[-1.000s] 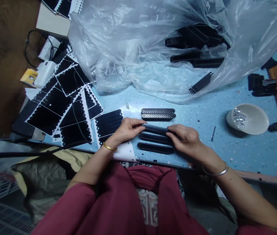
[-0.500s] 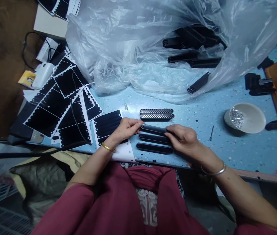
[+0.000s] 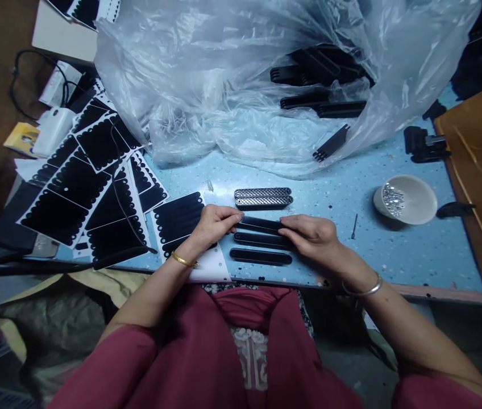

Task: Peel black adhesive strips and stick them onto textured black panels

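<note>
Black, long, round-ended, smooth-faced bar (image 3: pixel 261 224) was the thing in hand, top of a row of three on the blue speckled tabletop (image 3: pixel 330 199), right in front of the person. Left hand (image 3: pixel 213 226) had its left end between thumb and fingers, nearly closed; right hand (image 3: pixel 313 236) pinched the other end the same way, gap no wider than the bar. Grip at both ends likely for holding it straight and steady, with the middle of the face uncovered. Couldn't tell if a separate thin strip lay on that face, too dark. Middle black bar (image 3: pixel 262 241) and lowest black bar (image 3: pixel 260 256) lay roughly parallel just below, probably lined up for easy reach; right fingers were close to the middle one's right end. Two black bars with a crosshatched top (image 3: pixel 263 197) sat side by side beyond the row, seemingly grouped apart from the smooth ones. White sheet of black round-ended strips (image 3: pixel 178 218) lay beside the left hand, partly under that forearm, handy for that side. White round bowl (image 3: pixel 422 200) stood off to the right, its wall presumably there so the small silvery metal pieces (image 3: pixel 393 200) wouldn't scatter. Big clear plastic bag (image 3: pixel 181 68) lay behind, more black parts bunched in its opening.
</note>
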`<action>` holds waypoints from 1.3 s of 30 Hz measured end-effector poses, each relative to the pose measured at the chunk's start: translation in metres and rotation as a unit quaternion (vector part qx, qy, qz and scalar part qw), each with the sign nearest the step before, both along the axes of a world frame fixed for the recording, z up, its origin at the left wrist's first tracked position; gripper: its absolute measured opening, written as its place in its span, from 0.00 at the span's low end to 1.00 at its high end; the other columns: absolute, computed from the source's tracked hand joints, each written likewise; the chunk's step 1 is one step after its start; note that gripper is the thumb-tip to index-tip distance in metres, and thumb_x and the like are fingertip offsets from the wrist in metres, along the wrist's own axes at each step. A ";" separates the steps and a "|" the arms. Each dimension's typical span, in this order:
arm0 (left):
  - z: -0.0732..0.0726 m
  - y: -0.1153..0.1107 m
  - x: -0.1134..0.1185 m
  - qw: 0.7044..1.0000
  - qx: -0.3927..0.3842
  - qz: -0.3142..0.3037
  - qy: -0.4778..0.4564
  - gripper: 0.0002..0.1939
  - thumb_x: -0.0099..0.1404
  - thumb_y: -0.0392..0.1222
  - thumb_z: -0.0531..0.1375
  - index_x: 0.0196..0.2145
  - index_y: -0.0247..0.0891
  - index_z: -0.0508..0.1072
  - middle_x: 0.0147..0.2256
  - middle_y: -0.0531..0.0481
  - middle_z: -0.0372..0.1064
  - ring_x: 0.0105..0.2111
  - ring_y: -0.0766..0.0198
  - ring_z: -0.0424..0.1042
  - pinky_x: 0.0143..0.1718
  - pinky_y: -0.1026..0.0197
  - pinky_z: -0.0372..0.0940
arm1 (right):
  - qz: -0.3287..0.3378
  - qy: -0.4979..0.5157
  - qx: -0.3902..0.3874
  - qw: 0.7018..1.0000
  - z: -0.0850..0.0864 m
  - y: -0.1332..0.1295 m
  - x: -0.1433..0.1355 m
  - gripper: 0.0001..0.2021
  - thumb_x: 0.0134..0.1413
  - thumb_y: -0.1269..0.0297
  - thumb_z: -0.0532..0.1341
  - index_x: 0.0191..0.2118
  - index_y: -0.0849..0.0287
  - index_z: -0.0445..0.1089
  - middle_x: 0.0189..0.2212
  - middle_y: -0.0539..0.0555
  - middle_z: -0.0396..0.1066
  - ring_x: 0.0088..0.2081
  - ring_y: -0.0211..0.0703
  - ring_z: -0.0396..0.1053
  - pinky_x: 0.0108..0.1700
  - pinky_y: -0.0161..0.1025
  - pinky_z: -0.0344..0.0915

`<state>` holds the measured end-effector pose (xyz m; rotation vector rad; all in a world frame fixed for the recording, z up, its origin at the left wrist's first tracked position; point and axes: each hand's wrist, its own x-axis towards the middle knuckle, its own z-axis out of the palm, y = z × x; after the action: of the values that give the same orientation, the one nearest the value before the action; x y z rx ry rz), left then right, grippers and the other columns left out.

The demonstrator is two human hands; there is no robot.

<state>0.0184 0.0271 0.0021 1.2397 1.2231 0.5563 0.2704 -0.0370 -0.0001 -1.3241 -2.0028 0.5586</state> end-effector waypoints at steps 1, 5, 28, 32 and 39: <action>0.000 0.000 0.000 1.000 0.000 0.001 0.000 0.12 0.56 0.43 0.64 0.33 0.31 0.81 0.24 0.47 0.75 0.19 0.68 0.69 0.22 0.67 0.62 | -0.003 0.003 -0.008 1.000 -0.001 0.000 0.001 0.06 0.60 0.65 0.61 0.39 0.55 0.77 0.35 0.53 0.79 0.36 0.45 0.78 0.38 0.40 0.76; -0.001 0.000 0.001 1.000 0.005 0.002 0.002 0.13 0.55 0.44 0.64 0.32 0.31 0.81 0.26 0.46 0.76 0.19 0.69 0.68 0.21 0.68 0.61 | -0.004 0.004 -0.039 0.999 0.001 -0.002 0.003 0.07 0.59 0.63 0.62 0.38 0.55 0.78 0.36 0.53 0.80 0.37 0.45 0.78 0.41 0.42 0.77; 0.000 -0.001 0.001 1.000 0.011 0.004 -0.003 0.13 0.56 0.44 0.64 0.32 0.32 0.81 0.20 0.50 0.72 0.19 0.69 0.66 0.21 0.67 0.60 | 0.029 -0.033 -0.010 0.999 -0.003 -0.004 0.008 0.10 0.61 0.63 0.61 0.44 0.56 0.77 0.41 0.56 0.79 0.42 0.45 0.78 0.46 0.43 0.76; -0.001 -0.002 0.001 1.000 0.015 0.004 0.005 0.13 0.56 0.44 0.64 0.33 0.32 0.82 0.20 0.50 0.72 0.19 0.68 0.66 0.21 0.67 0.60 | 0.039 -0.057 -0.001 0.998 -0.001 -0.005 0.009 0.10 0.62 0.63 0.60 0.45 0.57 0.76 0.41 0.57 0.79 0.41 0.46 0.77 0.45 0.44 0.75; 0.002 -0.003 0.001 1.000 0.025 -0.003 0.013 0.13 0.56 0.44 0.63 0.32 0.31 0.82 0.20 0.50 0.72 0.19 0.69 0.66 0.20 0.68 0.58 | 0.022 -0.067 0.067 0.995 -0.007 -0.011 0.003 0.10 0.62 0.67 0.59 0.45 0.60 0.77 0.42 0.59 0.79 0.40 0.48 0.78 0.42 0.45 0.75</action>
<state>0.0191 0.0245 0.0041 1.2955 1.2338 0.5710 0.2732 -0.0478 -0.0068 -1.2685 -2.1420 0.3574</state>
